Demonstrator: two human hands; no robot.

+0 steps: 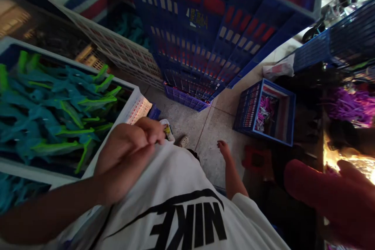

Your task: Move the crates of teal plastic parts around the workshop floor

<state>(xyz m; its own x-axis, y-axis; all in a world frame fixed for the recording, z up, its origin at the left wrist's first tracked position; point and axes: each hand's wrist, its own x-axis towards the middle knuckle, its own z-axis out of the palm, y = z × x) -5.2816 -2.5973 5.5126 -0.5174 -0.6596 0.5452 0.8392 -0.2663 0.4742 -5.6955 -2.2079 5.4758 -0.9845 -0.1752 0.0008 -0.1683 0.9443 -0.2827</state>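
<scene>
My left hand (129,156) is curled into a loose fist against the front of my white shirt (175,211), which has black lettering. Nothing shows between its fingers. It hovers beside the rim of a white crate (133,103) full of teal and bright green plastic pieces (58,105). My right hand (348,199) is at the lower right, blurred and lit red. Its fingers are spread and it holds nothing. It is near a glowing orange patch (348,160).
Tall blue crates (205,35) are stacked ahead, with another white crate (111,43) to their left. A small blue crate (265,111) of pink pieces sits on the concrete floor (205,129). Purple pieces (348,105) are piled at the right. A bare limb (231,172) reaches towards the floor.
</scene>
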